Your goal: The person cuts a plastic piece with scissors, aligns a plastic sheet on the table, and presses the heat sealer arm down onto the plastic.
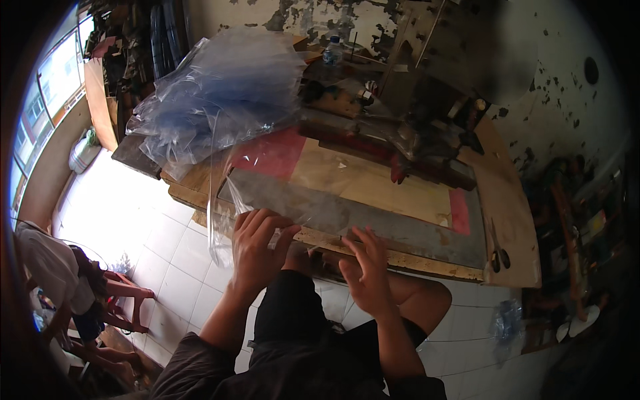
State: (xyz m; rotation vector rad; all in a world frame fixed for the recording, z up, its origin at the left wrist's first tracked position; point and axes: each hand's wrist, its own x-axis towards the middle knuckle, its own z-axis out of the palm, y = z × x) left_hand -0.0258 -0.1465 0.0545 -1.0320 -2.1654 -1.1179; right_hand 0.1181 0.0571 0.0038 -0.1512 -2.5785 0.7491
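Observation:
At the near edge of the worktable, my left hand [257, 243] is bent with its fingers and thumb closed on a clear plastic sheet [222, 230]. The sheet hangs over the table's left corner beside that hand, and part of it stretches across the grey board. My right hand [367, 270] is raised at the same edge, its thumb and fingers apart, and nothing shows in it. Before both hands lies a flat grey board [380, 217] with a tan panel [360, 177] and red-pink strips on it. A long dark bar with red parts [373, 147] crosses behind the panel.
A large pile of clear plastic sheets [227, 93] covers the table's back left. Black-handled scissors [497, 250] lie at the right on a wooden board [520, 233]. A water bottle [332, 52] stands at the back. Someone in a light shirt [53, 267] is at far left near a red stool [130, 300].

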